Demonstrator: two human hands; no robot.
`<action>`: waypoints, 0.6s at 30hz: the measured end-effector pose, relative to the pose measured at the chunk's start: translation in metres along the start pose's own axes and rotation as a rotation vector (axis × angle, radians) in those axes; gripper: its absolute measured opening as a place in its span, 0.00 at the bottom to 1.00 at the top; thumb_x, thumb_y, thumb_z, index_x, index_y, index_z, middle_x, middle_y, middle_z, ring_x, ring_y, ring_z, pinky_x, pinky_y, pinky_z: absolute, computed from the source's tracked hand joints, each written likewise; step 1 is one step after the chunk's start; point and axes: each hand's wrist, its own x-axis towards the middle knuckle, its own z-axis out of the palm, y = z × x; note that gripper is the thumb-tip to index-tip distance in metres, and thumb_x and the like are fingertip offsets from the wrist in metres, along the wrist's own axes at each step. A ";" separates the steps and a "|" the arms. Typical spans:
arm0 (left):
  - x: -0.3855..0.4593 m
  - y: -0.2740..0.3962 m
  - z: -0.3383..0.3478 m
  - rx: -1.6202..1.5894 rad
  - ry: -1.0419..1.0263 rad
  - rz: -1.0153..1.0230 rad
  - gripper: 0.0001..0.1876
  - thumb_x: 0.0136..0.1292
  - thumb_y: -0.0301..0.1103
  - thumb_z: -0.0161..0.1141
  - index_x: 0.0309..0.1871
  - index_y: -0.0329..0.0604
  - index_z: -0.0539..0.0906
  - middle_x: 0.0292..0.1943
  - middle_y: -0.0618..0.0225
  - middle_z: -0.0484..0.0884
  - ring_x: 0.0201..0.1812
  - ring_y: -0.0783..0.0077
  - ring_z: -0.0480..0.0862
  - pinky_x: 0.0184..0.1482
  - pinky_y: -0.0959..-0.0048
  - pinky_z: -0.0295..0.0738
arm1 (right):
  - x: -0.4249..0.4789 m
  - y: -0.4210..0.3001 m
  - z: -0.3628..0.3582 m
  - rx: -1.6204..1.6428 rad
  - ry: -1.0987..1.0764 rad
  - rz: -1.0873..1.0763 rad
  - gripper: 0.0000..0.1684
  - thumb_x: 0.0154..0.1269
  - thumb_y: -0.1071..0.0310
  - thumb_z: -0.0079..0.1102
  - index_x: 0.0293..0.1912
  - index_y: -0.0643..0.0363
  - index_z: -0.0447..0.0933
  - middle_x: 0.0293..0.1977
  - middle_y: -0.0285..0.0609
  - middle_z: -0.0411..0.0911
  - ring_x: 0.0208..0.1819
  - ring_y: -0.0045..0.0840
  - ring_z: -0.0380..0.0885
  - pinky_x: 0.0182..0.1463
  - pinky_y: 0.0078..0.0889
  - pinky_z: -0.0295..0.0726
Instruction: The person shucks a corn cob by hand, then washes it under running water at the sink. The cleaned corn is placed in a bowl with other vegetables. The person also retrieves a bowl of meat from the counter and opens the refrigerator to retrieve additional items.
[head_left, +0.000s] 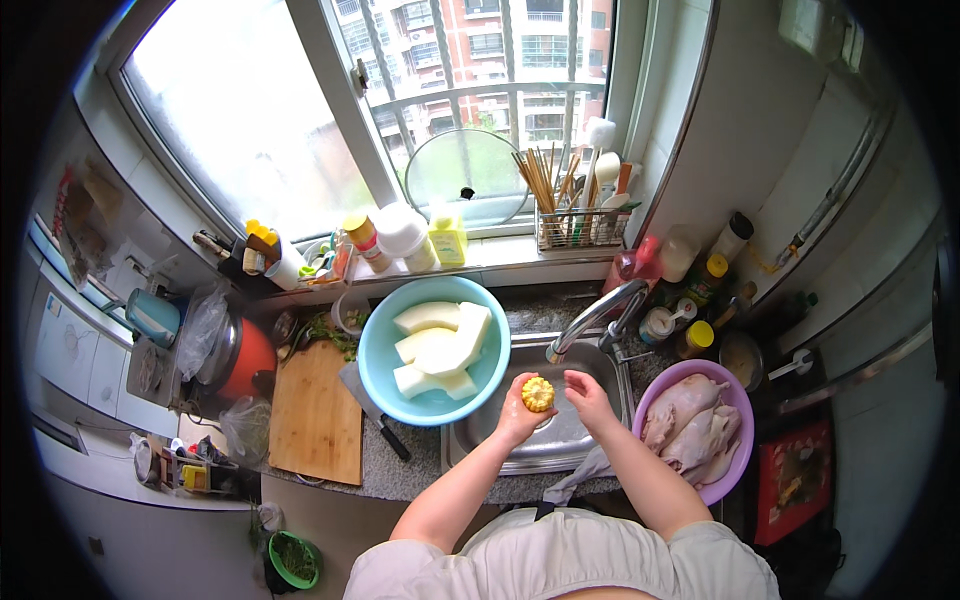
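A short piece of yellow corn on the cob (538, 394) is gripped in my left hand (517, 416), its cut end facing up. My right hand (589, 403) hovers just to the right of it, fingers apart and nothing in them. Both hands are over the stainless steel sink (487, 442), below the spout of the chrome faucet (600, 319). At the sink's left side a light blue plastic basin (371, 367) holds several thick pieces of peeled pale melon or gourd (442, 345).
Right of the sink, a purple basin (739, 480) holds raw poultry (694, 420). A cleaver (375, 416) lies between the blue basin and a wooden cutting board (315, 420). Bottles and jars (697, 337) crowd the right corner. A wire utensil basket (581, 231) stands on the windowsill.
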 end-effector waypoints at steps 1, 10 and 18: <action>-0.005 0.004 -0.003 -0.023 0.011 0.002 0.42 0.41 0.35 0.79 0.60 0.44 0.67 0.52 0.65 0.74 0.53 0.69 0.76 0.58 0.69 0.71 | -0.004 -0.006 0.008 0.000 -0.043 -0.018 0.25 0.65 0.73 0.57 0.61 0.60 0.68 0.55 0.42 0.73 0.56 0.26 0.72 0.61 0.27 0.69; -0.039 0.013 -0.021 -0.037 0.072 0.105 0.41 0.41 0.30 0.79 0.61 0.42 0.67 0.53 0.64 0.73 0.54 0.72 0.75 0.58 0.71 0.72 | -0.042 -0.049 0.041 -0.215 -0.062 -0.176 0.18 0.66 0.71 0.56 0.56 0.60 0.72 0.46 0.42 0.73 0.51 0.26 0.74 0.57 0.27 0.73; -0.056 0.022 -0.030 -0.137 0.178 0.135 0.40 0.45 0.29 0.77 0.61 0.39 0.65 0.55 0.61 0.71 0.56 0.69 0.74 0.60 0.69 0.70 | -0.060 -0.045 0.052 0.139 0.155 0.571 0.25 0.66 0.52 0.59 0.54 0.58 0.69 0.47 0.44 0.72 0.50 0.29 0.73 0.56 0.33 0.73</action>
